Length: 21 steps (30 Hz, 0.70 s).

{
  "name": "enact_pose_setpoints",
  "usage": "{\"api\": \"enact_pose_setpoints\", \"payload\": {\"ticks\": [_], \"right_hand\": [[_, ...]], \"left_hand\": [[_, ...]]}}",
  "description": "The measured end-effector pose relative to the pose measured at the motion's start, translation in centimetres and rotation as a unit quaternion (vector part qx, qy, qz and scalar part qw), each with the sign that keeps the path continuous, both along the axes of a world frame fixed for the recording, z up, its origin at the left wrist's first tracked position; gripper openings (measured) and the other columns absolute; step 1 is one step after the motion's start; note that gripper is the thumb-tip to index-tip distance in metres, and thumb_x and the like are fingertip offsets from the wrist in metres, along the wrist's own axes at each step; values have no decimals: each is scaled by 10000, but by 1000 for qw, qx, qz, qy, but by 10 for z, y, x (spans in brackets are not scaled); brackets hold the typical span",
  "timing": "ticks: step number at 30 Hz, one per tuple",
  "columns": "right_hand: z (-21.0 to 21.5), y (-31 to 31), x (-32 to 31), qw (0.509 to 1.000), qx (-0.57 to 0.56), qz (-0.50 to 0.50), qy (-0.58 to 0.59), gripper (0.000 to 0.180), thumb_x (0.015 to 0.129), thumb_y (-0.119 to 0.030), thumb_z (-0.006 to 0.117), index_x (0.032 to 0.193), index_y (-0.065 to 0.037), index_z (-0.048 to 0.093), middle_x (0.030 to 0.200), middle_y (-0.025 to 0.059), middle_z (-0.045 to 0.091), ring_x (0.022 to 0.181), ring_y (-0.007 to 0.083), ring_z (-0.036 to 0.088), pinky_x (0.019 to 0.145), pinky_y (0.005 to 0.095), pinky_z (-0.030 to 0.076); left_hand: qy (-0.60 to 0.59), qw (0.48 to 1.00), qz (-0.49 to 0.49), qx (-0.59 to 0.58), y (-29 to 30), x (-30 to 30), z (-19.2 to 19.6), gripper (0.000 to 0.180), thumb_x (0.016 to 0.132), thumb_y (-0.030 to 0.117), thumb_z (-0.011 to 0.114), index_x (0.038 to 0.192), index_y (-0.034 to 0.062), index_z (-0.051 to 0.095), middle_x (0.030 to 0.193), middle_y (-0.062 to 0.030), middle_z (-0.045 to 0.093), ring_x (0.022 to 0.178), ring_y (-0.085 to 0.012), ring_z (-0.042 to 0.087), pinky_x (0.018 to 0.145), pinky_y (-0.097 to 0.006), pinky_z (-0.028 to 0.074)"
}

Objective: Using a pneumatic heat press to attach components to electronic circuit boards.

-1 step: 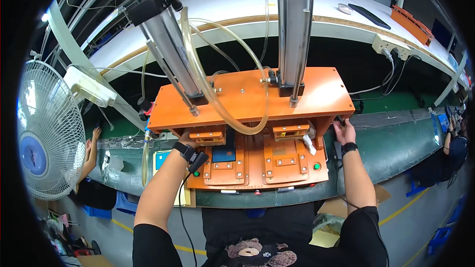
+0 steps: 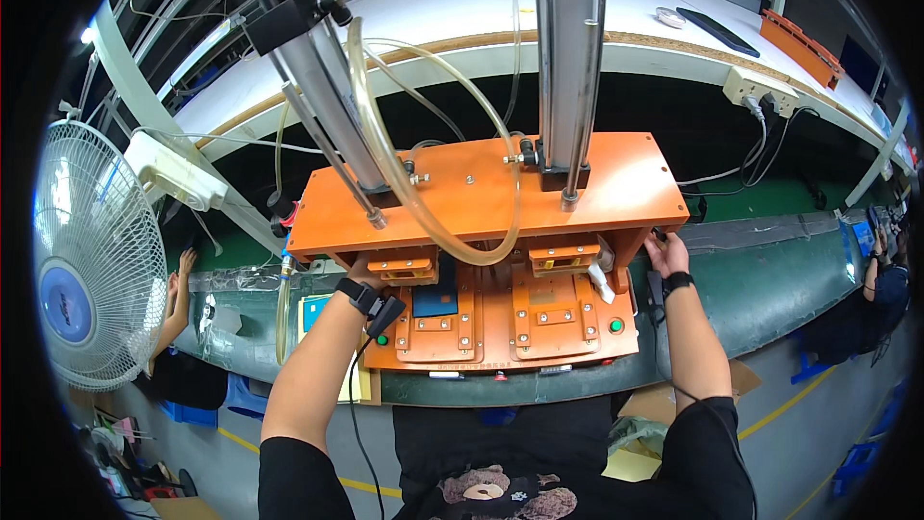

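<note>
An orange pneumatic press (image 2: 462,183) with two upright cylinders stands in front of me on a green work surface. My left hand (image 2: 364,272) reaches under its left side, beside the left pressing block (image 2: 402,262); the press hides its fingers. A dark blue flat piece (image 2: 435,297) lies on the left orange plate (image 2: 438,335), close to that hand. My right hand (image 2: 668,256) is at the press's right end, its fingers curled at a small dark part I cannot make out. The right plate (image 2: 555,316) lies under the right pressing block (image 2: 568,258), with a white nozzle-like piece (image 2: 601,281) beside it.
Clear hoses (image 2: 423,202) loop over the press. A white fan (image 2: 96,260) stands at the left. Behind are a white bench (image 2: 433,5) and a socket strip (image 2: 760,91). Other people's arms (image 2: 173,308) show at far left and far right. A cable (image 2: 352,404) hangs from my left wrist.
</note>
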State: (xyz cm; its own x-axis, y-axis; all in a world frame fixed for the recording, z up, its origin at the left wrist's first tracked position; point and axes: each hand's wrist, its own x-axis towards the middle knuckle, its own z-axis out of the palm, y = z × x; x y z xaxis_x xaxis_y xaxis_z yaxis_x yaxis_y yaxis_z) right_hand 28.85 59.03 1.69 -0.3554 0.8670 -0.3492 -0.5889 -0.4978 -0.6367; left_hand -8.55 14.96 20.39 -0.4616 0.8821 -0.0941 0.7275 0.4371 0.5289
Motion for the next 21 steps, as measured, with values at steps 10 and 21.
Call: {"api": "enact_pose_setpoints", "payload": {"ticks": [10, 21], "right_hand": [[40, 37, -57, 658, 410, 272, -570, 172, 890, -206, 719, 968, -52, 717, 866, 117, 726, 677, 222, 685, 547, 321, 508], [41, 79, -34, 422, 441, 13, -792, 872, 792, -541, 726, 1495, -110, 443, 1493, 230, 445, 1401, 414, 384, 1099, 532, 393]], "left_hand": [[-11, 1000, 11, -24, 9, -2, 5, 407, 954, 194, 624, 1332, 48, 579, 1305, -197, 620, 1241, -326, 578, 1073, -364, 443], [-28, 999, 19, -40, 7, -2, 5, 409, 950, 188, 633, 1328, 41, 579, 1297, -204, 617, 1237, -334, 576, 1074, -368, 440]]}}
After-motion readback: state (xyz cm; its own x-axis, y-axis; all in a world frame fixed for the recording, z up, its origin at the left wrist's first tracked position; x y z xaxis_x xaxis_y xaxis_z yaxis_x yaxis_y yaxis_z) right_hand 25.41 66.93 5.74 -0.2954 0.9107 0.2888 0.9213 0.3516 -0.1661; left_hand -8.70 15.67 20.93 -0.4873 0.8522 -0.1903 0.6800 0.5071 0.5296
